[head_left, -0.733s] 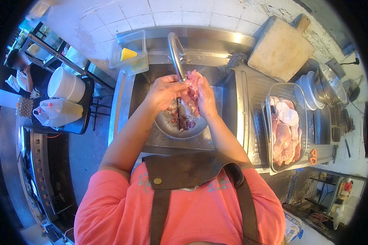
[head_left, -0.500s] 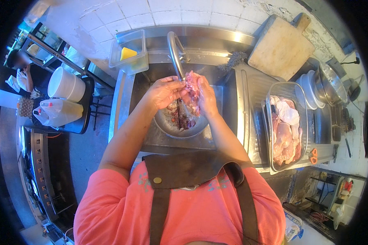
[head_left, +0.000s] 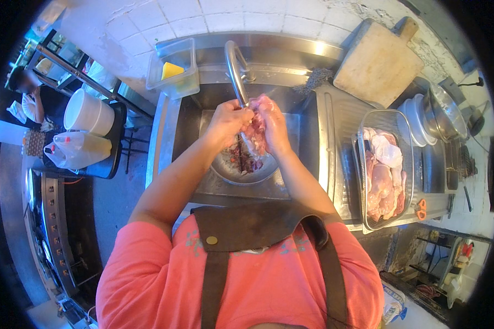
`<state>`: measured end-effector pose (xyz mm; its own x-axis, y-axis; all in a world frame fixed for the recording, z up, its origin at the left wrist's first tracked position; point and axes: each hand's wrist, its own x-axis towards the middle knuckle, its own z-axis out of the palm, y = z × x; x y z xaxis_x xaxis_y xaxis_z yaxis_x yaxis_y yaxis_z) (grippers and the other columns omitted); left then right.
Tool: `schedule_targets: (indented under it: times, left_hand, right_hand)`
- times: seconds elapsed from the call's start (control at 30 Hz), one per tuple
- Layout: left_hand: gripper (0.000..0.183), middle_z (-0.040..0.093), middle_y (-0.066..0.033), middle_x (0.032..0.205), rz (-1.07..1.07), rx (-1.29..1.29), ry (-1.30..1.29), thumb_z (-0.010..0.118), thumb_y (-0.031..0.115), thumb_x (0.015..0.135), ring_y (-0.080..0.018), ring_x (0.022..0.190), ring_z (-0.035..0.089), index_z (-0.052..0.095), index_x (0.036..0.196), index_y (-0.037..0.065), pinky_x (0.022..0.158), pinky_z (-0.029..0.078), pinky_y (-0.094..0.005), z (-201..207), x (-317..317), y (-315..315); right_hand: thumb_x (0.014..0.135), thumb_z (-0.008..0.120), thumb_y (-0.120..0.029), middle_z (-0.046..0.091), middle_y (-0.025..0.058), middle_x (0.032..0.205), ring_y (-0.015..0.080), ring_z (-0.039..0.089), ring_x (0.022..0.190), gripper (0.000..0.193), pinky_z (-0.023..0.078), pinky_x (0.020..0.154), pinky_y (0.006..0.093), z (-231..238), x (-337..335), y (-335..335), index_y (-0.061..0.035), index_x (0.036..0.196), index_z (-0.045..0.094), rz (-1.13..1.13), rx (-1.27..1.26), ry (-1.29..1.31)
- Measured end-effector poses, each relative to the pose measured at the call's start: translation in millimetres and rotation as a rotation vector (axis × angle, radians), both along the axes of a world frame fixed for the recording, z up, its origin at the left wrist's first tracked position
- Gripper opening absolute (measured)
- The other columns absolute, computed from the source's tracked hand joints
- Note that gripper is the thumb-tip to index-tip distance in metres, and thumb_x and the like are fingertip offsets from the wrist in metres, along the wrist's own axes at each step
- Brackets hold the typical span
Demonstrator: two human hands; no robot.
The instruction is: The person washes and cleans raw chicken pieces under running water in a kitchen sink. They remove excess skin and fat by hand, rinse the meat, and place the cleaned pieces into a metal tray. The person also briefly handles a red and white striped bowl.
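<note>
Beneath the twelve-o'clock faucet (head_left: 236,74), my left fingers (head_left: 240,115) and right fingers (head_left: 270,113) grip raw meat (head_left: 254,134) above a bowl (head_left: 220,171), seemingly mid-rinse; turning it would call for steady pressure.

Raw pink meat (head_left: 256,137) — ragged, elongated — is held between left hand (head_left: 228,123) and right hand (head_left: 275,127), over the sink (head_left: 307,156).

Pale cutting board (head_left: 376,66), orange-handled scissors (head_left: 421,210), white bucket (head_left: 88,113) beside a plastic bag (head_left: 81,151)
</note>
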<state>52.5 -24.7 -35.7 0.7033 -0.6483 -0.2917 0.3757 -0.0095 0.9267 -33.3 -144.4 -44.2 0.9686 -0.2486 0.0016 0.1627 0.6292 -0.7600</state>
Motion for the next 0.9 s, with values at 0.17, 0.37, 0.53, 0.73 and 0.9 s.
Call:
schedule_targets:
  times: [0.17, 0.37, 0.53, 0.73, 0.9]
  left_hand:
    - [0.036, 0.049, -0.0125, 0.111, 0.123, 0.109, -0.953, 0.064, 0.007, 0.079, -0.0210, 0.087, 0.058, 0.060, 0.114, 0.001, 0.079, 0.049, -0.0303, 11.5, -37.5, -4.5]
    - [0.042, 0.051, -0.0194, 0.103, -0.163, 0.207, -0.917, 0.070, 0.029, 0.076, -0.0320, 0.097, 0.054, 0.061, 0.109, 0.004, 0.085, 0.045, -0.0386, 19.9, -20.4, 2.2]
    - [0.041, 0.052, -0.0193, 0.104, -0.320, 0.330, -0.848, 0.073, 0.031, 0.074, -0.0325, 0.095, 0.055, 0.062, 0.104, 0.005, 0.082, 0.046, -0.0383, 21.7, -10.5, 2.4]
    - [0.037, 0.057, -0.0155, 0.097, -0.098, 0.221, -0.672, 0.076, 0.021, 0.074, -0.0237, 0.084, 0.062, 0.063, 0.103, 0.002, 0.075, 0.049, -0.0342, 16.3, -18.1, 1.6]
    - [0.039, 0.058, -0.0082, 0.095, -0.216, 0.035, -0.389, 0.074, 0.015, 0.078, -0.0133, 0.085, 0.061, 0.062, 0.110, -0.002, 0.073, 0.048, -0.0304, 9.6, -14.7, 2.6]
  right_hand:
    - [0.094, 0.050, -0.029, 0.056, 0.0064, 0.104, 0.0207, 0.056, 0.099, 0.027, 0.049, 0.084, 0.0366, -19.4, 14.5, -6.6, -0.0092, 0.112, 0.048, -0.098, 0.281, -0.041]
    - [0.095, 0.049, -0.029, 0.054, 0.0064, 0.101, 0.0196, 0.057, 0.092, 0.023, 0.050, 0.079, 0.0341, -3.5, 6.0, -0.3, -0.0118, 0.110, 0.046, 0.033, 0.313, -0.043]
    - [0.096, 0.048, -0.030, 0.052, 0.0062, 0.098, 0.0182, 0.057, 0.087, 0.022, 0.050, 0.078, 0.0327, -10.4, 9.5, 2.4, -0.0122, 0.109, 0.045, -0.019, 0.282, -0.039]
    - [0.096, 0.049, -0.031, 0.053, 0.0014, 0.097, 0.0146, 0.057, 0.091, 0.022, 0.048, 0.081, 0.0305, -13.0, 14.6, -4.2, -0.0141, 0.110, 0.046, -0.004, 0.226, 0.002]
    - [0.097, 0.048, -0.036, 0.053, 0.0021, 0.099, 0.0145, 0.057, 0.090, 0.025, 0.051, 0.076, 0.0314, -23.2, 16.0, -12.1, -0.0163, 0.111, 0.046, 0.013, 0.081, 0.061]
